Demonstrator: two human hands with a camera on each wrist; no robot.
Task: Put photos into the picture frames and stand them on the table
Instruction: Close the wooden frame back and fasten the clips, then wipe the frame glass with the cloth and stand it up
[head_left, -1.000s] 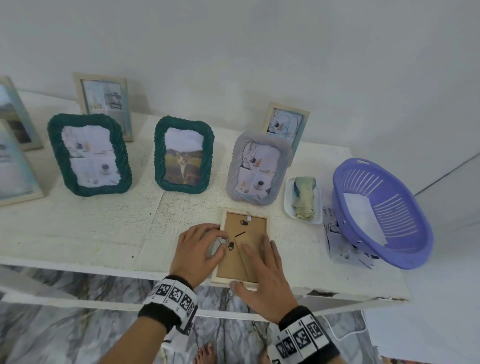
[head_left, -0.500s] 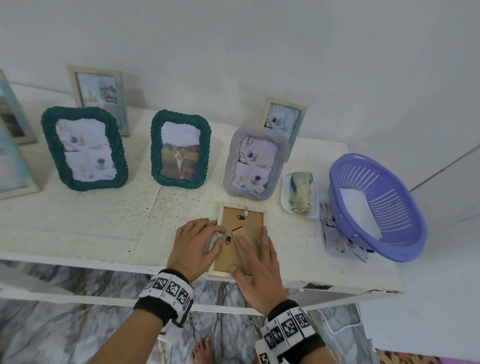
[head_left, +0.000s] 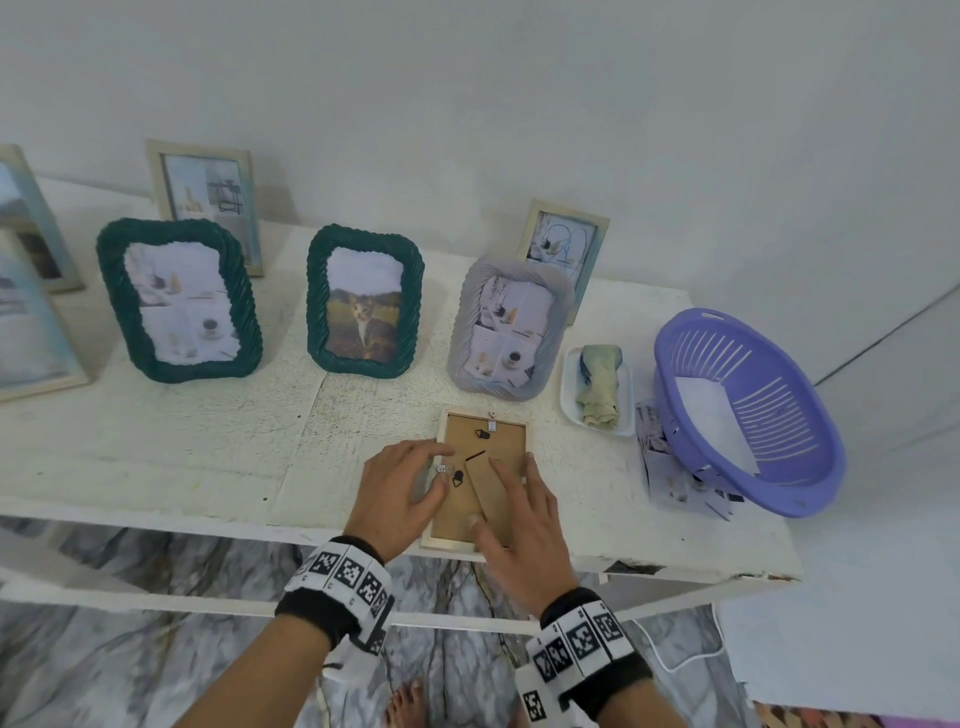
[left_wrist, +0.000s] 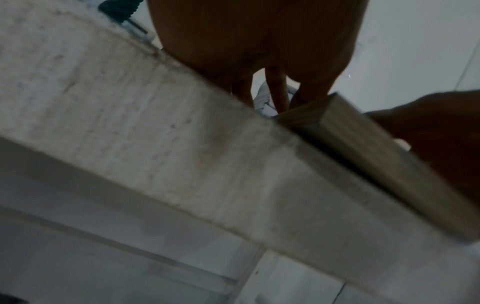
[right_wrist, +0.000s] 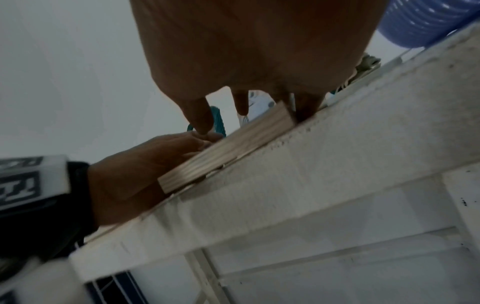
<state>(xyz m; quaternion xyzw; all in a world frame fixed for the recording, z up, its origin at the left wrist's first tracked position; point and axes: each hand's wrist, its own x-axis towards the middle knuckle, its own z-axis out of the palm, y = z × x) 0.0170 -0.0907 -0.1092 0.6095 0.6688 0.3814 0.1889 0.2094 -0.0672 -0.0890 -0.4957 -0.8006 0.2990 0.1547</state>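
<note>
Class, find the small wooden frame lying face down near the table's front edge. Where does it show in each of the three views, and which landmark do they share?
Head: the wooden frame lies low at centre, back up, under both hands.
Left wrist: its pale corner and side show at right, on the table edge.
Right wrist: its side shows at centre, below the fingers.
Shared landmark: the white table edge.

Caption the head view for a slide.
Both hands work on the back of a face-down wooden frame at the table edge, finished frames standing behind.
</note>
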